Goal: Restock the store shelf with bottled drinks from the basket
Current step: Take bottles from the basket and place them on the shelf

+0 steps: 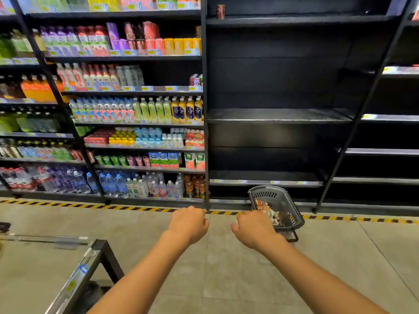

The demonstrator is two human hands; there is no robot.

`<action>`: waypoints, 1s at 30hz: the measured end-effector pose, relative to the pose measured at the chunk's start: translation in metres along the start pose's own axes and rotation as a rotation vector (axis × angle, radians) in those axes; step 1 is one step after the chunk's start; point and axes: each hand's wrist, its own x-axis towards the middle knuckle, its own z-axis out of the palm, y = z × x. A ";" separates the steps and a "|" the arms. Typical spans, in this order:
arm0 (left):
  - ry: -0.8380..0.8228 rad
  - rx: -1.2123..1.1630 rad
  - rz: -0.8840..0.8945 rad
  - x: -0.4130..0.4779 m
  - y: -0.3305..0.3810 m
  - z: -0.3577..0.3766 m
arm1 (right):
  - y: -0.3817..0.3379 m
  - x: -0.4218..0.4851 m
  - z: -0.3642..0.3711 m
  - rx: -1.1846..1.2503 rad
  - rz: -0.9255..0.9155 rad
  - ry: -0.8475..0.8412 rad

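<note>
My left grip (188, 223) and right grip (254, 227) reach out at lower centre, fingers loosely curled, holding nothing. Open floor (226, 279) lies beneath them. Just past the right grip, the basket (265, 194) of bottled drinks (271, 215) sits at the striped line (113, 207), below the black shelf (272, 115).

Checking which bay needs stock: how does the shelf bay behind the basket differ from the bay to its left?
The left bay is packed with bottles and cartons on every level; the right bay, behind the basket, shows only one can, up high. The left bay carries yellow price tags along most edges; the right bay shows a few, on a lower rail. Both are black shelving behind the striped floor line.
</note>
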 end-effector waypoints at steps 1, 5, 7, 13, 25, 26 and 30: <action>-0.015 -0.004 0.006 0.016 -0.005 0.004 | 0.000 0.017 0.006 -0.006 -0.007 -0.012; -0.040 -0.015 0.031 0.085 -0.030 0.014 | 0.004 0.085 0.021 0.012 0.013 -0.069; -0.044 -0.010 0.057 0.130 -0.046 0.015 | 0.007 0.128 0.023 0.036 0.027 -0.110; -0.077 0.011 0.130 0.276 -0.088 0.012 | 0.025 0.249 0.023 0.070 0.119 -0.170; -0.232 0.108 0.351 0.511 -0.067 0.060 | 0.108 0.417 0.065 0.156 0.339 -0.299; -0.240 0.115 0.376 0.531 -0.059 0.067 | 0.119 0.431 0.073 0.167 0.355 -0.315; -0.251 0.138 0.460 0.625 -0.023 0.084 | 0.169 0.490 0.103 0.240 0.438 -0.357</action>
